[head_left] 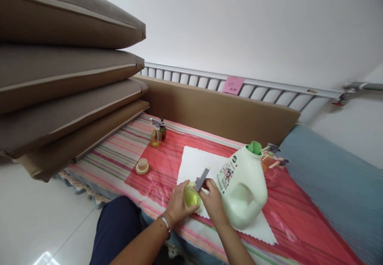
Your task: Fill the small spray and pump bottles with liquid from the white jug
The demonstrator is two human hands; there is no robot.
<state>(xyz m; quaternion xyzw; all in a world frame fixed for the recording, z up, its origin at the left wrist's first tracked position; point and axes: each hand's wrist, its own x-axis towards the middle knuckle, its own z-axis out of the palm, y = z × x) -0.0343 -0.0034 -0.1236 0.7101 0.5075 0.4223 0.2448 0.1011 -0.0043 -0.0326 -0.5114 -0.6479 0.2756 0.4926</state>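
left hand [178, 203] grip wrapped round yellow-green object [190, 195], mostly hidden | right hand [213, 202] grip pinching grey piece [202, 178], base hidden

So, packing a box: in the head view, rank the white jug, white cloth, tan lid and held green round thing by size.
1. white cloth, widest though part covered
2. white jug
3. green round thing and tan lid look alike; green one nearer, so unsure

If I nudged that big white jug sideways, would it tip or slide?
Probably slide: the white jug looks broad and squat. The loose white cloth beneath may bunch or travel with it. Its green spout seems uncapped, so a tip could spill.
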